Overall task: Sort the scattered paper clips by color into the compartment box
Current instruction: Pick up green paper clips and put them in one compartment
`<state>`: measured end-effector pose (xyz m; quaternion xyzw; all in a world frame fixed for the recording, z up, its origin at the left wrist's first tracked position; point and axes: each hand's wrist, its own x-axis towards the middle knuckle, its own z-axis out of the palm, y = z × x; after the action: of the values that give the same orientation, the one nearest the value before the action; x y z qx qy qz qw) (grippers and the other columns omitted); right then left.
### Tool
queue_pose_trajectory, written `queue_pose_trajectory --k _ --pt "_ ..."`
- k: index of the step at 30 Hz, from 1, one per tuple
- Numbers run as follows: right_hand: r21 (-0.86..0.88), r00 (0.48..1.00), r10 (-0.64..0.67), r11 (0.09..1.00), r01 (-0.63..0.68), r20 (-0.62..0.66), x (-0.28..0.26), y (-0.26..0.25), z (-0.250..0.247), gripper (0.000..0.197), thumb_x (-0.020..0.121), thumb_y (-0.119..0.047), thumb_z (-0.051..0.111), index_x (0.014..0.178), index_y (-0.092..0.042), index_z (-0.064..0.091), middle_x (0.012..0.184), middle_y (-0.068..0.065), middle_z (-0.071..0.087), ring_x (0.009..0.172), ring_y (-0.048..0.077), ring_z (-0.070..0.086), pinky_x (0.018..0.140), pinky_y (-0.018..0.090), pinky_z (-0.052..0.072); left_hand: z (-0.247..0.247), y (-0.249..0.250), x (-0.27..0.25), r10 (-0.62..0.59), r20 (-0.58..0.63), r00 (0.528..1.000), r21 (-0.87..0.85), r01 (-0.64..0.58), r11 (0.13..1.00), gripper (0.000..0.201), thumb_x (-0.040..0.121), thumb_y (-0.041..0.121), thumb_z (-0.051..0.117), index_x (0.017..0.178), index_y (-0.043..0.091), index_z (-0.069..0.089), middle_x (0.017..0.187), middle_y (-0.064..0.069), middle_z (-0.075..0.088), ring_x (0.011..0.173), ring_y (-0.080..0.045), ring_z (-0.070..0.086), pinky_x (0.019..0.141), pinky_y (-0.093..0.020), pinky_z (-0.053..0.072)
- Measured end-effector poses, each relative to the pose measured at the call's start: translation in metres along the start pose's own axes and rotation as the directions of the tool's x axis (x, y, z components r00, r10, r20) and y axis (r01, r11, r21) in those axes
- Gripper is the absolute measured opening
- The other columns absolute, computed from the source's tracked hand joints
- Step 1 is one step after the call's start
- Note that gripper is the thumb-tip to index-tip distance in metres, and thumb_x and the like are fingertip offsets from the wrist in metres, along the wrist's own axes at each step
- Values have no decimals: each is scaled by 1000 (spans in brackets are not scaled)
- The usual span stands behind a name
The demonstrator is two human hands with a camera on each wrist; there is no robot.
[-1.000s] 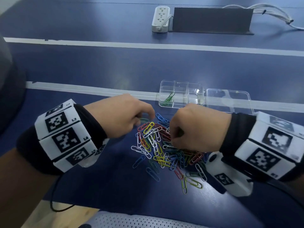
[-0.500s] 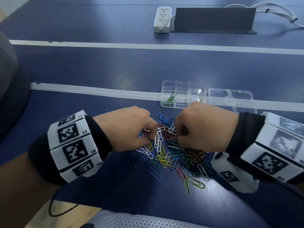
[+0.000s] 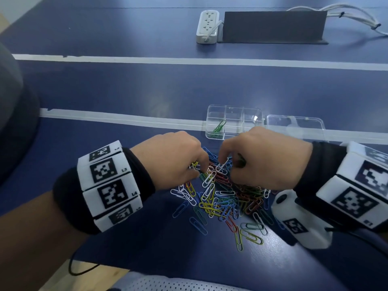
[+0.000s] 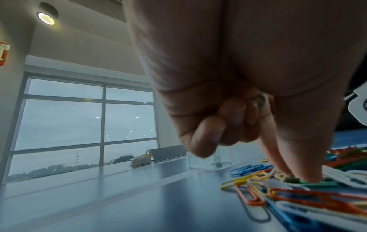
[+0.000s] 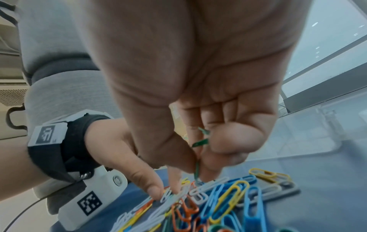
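Note:
A pile of mixed-colour paper clips lies on the blue table. Behind it stands the clear compartment box, with green clips in its near-left cell and its lid open to the right. My left hand keeps a green clip tucked under curled fingers, while thumb and forefinger press into the pile's far end. Facing it, my right hand holds green clips in curled fingers and pinches one more just above the pile.
A white power strip, a dark panel and white cables sit at the table's far side. White tape lines cross the table. The near table edge and a mesh chair seat lie below.
Both hands have drawn closer together over the far end of the pile. The left hand moved right onto the clips.

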<state>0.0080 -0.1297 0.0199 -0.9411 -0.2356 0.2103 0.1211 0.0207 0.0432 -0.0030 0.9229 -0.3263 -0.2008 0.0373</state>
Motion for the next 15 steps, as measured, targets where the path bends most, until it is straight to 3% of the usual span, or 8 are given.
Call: queue_pose_trajectory --k 5,9,12,15 --pt "11 1000 -14 1000 15 -25 3 3 -2 29 79 -22 55 103 -29 69 56 -17 42 68 11 45 71 20 41 0 2 2 -20 34 999 87 17 996 17 85 35 54 97 35 65 75 12 39 79 -11 44 68 -28 39" --pt "36 999 -20 999 22 -40 4 4 -4 25 79 -19 55 94 -28 73 62 -14 54 66 8 50 69 19 43 2 3 0 -18 9 1000 107 17 994 9 80 30 49 78 29 58 78 10 43 78 -16 50 66 -28 40" --pt "51 994 -11 999 17 -110 10 4 -9 26 80 -17 55 91 -29 75 62 -13 56 64 9 56 68 18 40 -1 0 -2 -12 -36 999 9 12 1000 7 77 28 49 69 28 49 68 11 40 63 -8 40 66 -26 36" --pt "74 970 35 997 -17 -241 23 7 -16 27 81 -14 54 91 -27 75 70 -6 61 73 18 58 68 19 38 -13 -2 -1 -46 -122 991 -120 32 992 6 71 28 50 65 26 49 61 10 51 57 -3 45 62 -24 37"
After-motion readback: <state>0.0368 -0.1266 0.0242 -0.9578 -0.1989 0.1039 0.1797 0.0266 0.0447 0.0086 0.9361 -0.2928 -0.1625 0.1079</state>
